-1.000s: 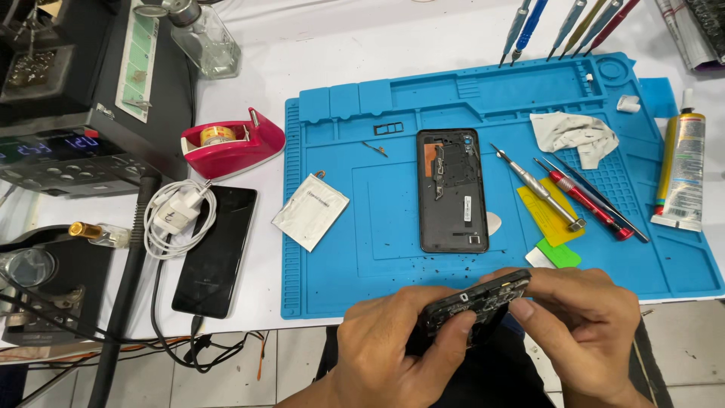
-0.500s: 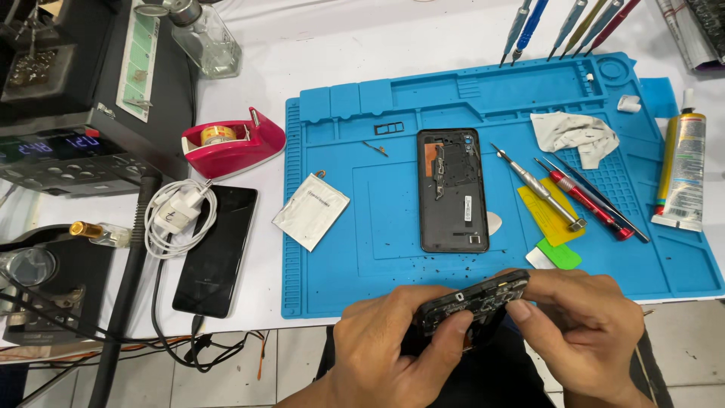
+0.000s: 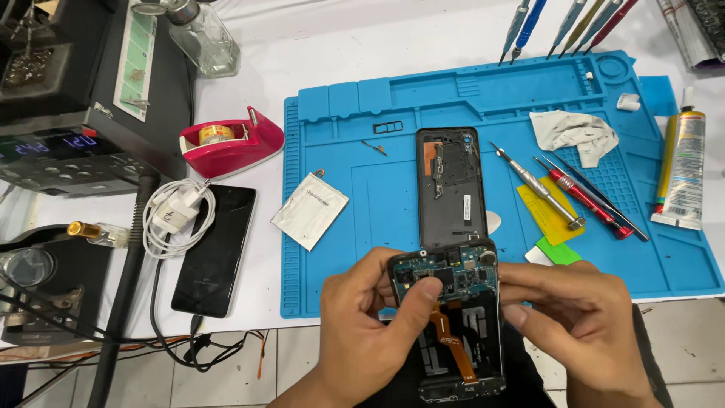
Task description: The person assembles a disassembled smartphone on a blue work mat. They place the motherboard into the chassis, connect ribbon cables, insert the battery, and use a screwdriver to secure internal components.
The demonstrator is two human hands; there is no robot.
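An opened black phone [image 3: 451,317] with its circuit board and an orange flex cable showing is held upright at the table's front edge. My left hand [image 3: 370,332] grips its left side, thumb pressed on the board near the top. My right hand [image 3: 585,325] holds its right edge. Just beyond it, the phone's black back cover [image 3: 451,185] lies inside up on the blue work mat [image 3: 362,227].
Screwdrivers [image 3: 536,185] and tweezers, yellow and green picks, a crumpled cloth [image 3: 574,134] and a glue tube [image 3: 680,170] lie at the mat's right. A white packet [image 3: 310,210], a red tape dispenser [image 3: 230,140], a second black phone [image 3: 215,249] with a white charger [image 3: 177,211], and a soldering station [image 3: 83,98] are left.
The phone has tilted from nearly flat to upright toward me, showing its inside. My hands shifted along its sides with it.
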